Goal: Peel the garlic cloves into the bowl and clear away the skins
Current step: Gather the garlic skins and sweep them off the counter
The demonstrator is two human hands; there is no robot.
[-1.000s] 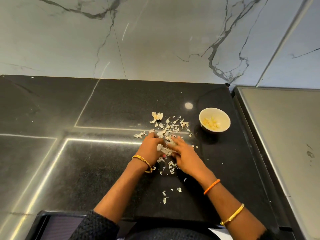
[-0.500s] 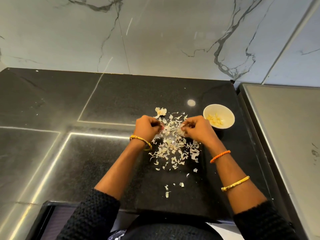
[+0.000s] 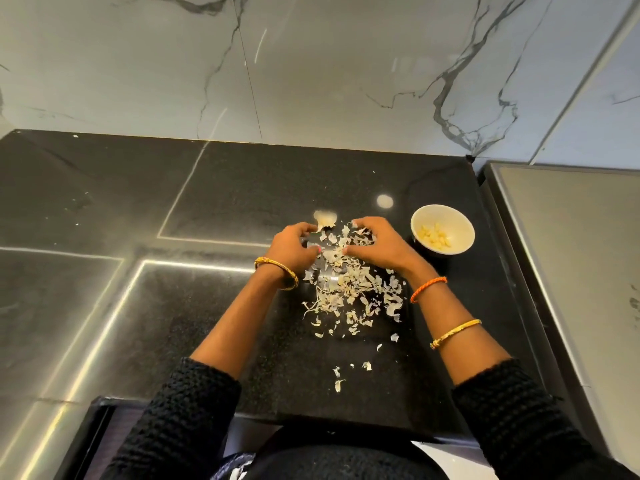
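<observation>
A loose pile of pale garlic skins (image 3: 349, 289) lies scattered on the black countertop (image 3: 242, 188). My left hand (image 3: 291, 249) and my right hand (image 3: 377, 244) rest palm down on the far end of the pile, fingers curled like claws over the skins, thumbs nearly touching. Neither hand lifts anything. A larger husk piece (image 3: 325, 218) sits just beyond my left fingertips. To the right of my right hand stands a small white bowl (image 3: 460, 220) holding several peeled cloves (image 3: 434, 234). A few stray skins (image 3: 337, 382) lie closer to me.
A marble wall (image 3: 311, 64) rises behind the counter. A grey metal surface (image 3: 571, 254) borders the counter on the right, past a dark gap. The counter's front edge (image 3: 311, 419) is near my body, with a dark tray or drawer (image 3: 79, 445) at lower left.
My hands went from the near side of the pile to its far end, first as closed fists apart, now with fingers spread over the skins. The skins lie more drawn toward me.
</observation>
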